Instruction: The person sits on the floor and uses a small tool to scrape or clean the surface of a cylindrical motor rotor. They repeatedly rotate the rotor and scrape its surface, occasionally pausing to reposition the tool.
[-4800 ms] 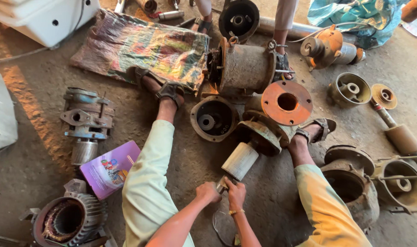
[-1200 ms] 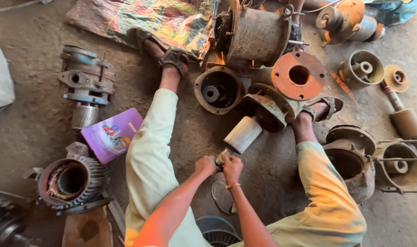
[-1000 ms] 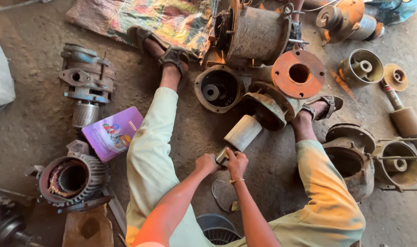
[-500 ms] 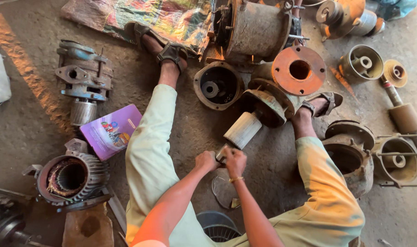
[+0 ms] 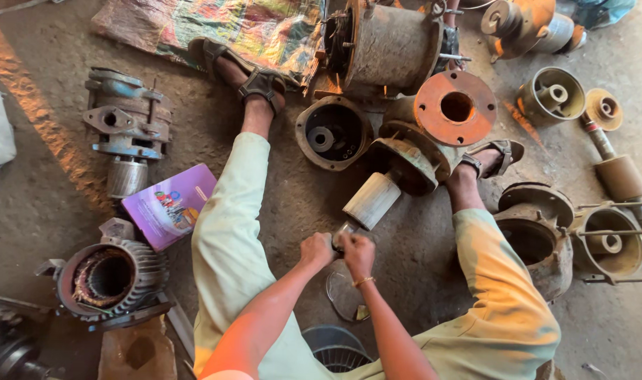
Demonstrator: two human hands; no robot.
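Head view: left hand (image 5: 315, 250) and right hand (image 5: 357, 253) grip rotor shaft (image 5: 343, 232).

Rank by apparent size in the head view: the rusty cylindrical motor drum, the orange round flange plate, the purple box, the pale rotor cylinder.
1. Rusty cylindrical motor drum
2. Orange round flange plate and purple box: too alike to rank
3. Pale rotor cylinder, whose shaft end both hands grip

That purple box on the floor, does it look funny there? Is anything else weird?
Yes. The purple box lies bright and clean on the dirty floor among rusty metal parts. The rotor lies tilted, both hands, left hand and right hand, at its shaft end. Nothing looks spilled.
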